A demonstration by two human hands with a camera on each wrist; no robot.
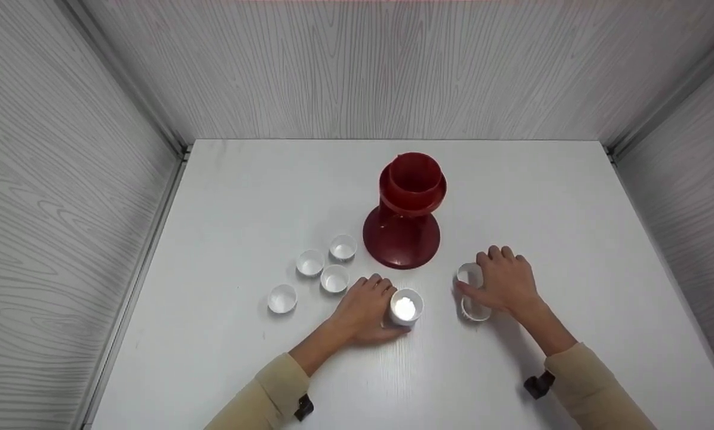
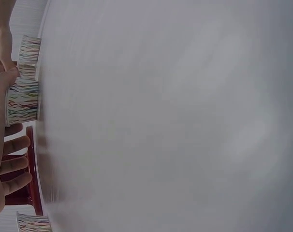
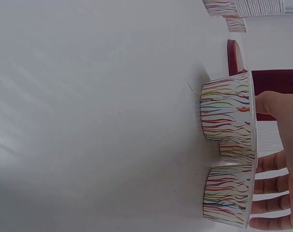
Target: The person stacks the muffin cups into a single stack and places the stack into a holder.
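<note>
In the head view my left hand (image 1: 365,307) holds a stack of white paper baking cups (image 1: 405,307), with the thumb on the near side. Its side shows coloured wavy stripes (image 2: 23,100) in the left wrist view, where the other fingers (image 2: 15,165) are spread apart. My right hand (image 1: 503,280) reaches over loose baking cups, one on the far side (image 1: 469,273) and one on the near side (image 1: 476,310). In the right wrist view its fingers (image 3: 272,186) lie along the rims of the cups (image 3: 226,108), and another cup (image 3: 236,153) shows behind.
A dark red plastic stand (image 1: 401,242) with a round base and a cylindrical holder (image 1: 416,173) on top stands behind the hands. Several single baking cups (image 1: 334,279) sit upright left of it. Grained panels (image 1: 357,71) enclose the white table (image 1: 243,203).
</note>
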